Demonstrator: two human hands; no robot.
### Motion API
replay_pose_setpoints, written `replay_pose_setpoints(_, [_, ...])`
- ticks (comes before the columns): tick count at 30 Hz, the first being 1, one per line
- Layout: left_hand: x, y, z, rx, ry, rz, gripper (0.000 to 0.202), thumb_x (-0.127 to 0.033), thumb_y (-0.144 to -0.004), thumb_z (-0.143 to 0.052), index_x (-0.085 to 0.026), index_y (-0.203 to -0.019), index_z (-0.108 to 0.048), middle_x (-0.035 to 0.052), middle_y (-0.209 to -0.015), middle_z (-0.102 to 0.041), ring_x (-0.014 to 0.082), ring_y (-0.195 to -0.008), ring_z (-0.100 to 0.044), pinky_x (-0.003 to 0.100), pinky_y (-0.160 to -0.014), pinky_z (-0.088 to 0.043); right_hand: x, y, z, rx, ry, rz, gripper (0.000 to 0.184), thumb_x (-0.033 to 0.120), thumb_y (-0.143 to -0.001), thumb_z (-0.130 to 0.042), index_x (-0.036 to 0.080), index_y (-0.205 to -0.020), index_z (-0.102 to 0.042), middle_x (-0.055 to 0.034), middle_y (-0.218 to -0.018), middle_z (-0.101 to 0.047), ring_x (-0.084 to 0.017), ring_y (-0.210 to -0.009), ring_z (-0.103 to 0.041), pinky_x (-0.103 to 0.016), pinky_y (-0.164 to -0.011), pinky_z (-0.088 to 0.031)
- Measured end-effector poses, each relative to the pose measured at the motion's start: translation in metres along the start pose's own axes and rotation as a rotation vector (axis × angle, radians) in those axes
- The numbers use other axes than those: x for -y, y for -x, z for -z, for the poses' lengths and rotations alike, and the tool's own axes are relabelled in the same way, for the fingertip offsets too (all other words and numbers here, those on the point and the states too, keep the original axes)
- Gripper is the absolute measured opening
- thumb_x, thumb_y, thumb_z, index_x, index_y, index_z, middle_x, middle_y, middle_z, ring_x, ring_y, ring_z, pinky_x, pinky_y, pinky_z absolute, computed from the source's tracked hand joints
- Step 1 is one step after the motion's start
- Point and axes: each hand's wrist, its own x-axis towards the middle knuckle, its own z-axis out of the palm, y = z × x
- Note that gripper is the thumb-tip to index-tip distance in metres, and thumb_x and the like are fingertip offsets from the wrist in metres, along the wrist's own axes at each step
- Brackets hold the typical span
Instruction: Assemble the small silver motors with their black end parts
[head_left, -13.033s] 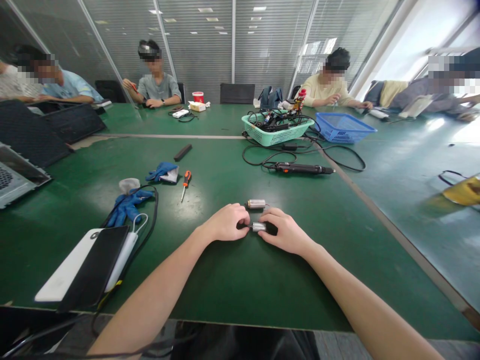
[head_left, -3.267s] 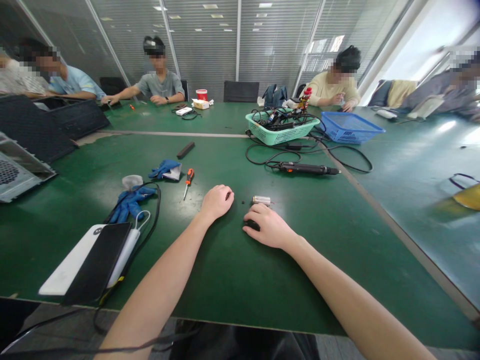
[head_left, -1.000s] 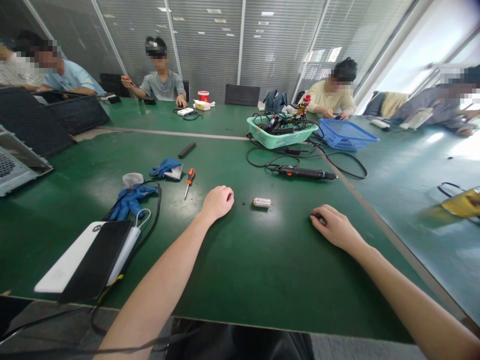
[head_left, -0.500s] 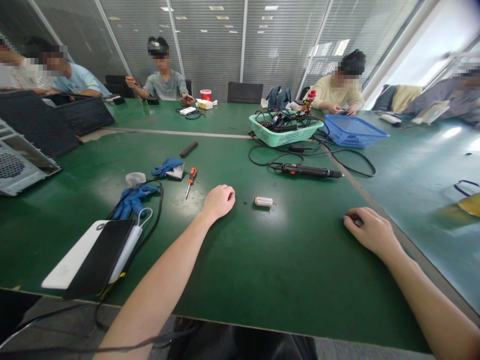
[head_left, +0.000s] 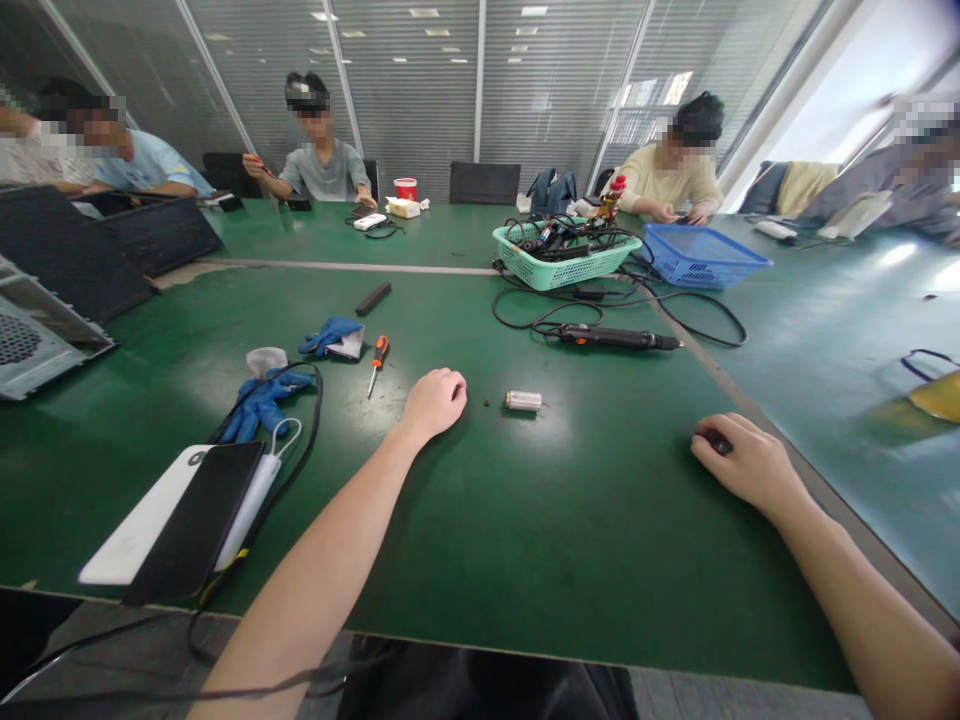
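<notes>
Resting on the green surface [head_left: 525, 520], your left hand [head_left: 435, 400] curls shut and your right hand [head_left: 750, 465] lies well apart. The silver motor [head_left: 523, 401] lies between them, near your left hand; your right fingers pinch a small dark part [head_left: 718, 443].

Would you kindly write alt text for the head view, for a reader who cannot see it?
The person's right hand rests at the right of a green table, curled over a small dark part; the left hand, loosely fisted, lies beside a small silver cylinder. A screwdriver and blue gloves lie farther left.
</notes>
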Motion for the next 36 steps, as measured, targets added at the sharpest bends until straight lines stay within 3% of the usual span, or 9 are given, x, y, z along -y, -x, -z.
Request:
replay_pose_setpoints(22, [0.001,0.001,0.0,0.001,-0.008,-0.004,0.016,-0.021,-0.093,-0.052,-0.021,-0.091,-0.068,0.0065,-0.094,-0.069,0.0213,-0.09,-0.061,0.033,-0.081,-0.049,-0.019,0.009,0.009,0.12,-0.063,0.179,0.016,0.041,-0.083,-0.056,0.025,-0.087,-0.056,-0.0045,-0.094,-0.063,-0.023,-0.086,-0.061,-0.035,-0.083,-0.045])
replay_pose_setpoints(36, [-0.001,0.001,0.001,-0.007,-0.005,0.001,0.016,-0.021,-0.093,-0.053,-0.021,-0.091,-0.068,0.0066,-0.094,-0.069,0.0215,-0.09,-0.062,0.033,-0.08,-0.049,-0.029,0.007,0.007,0.16,-0.095,0.176,0.01,0.037,-0.081,-0.057,0.027,-0.085,-0.057,-0.0063,-0.097,-0.065,-0.026,-0.092,-0.062,-0.038,-0.087,-0.047])
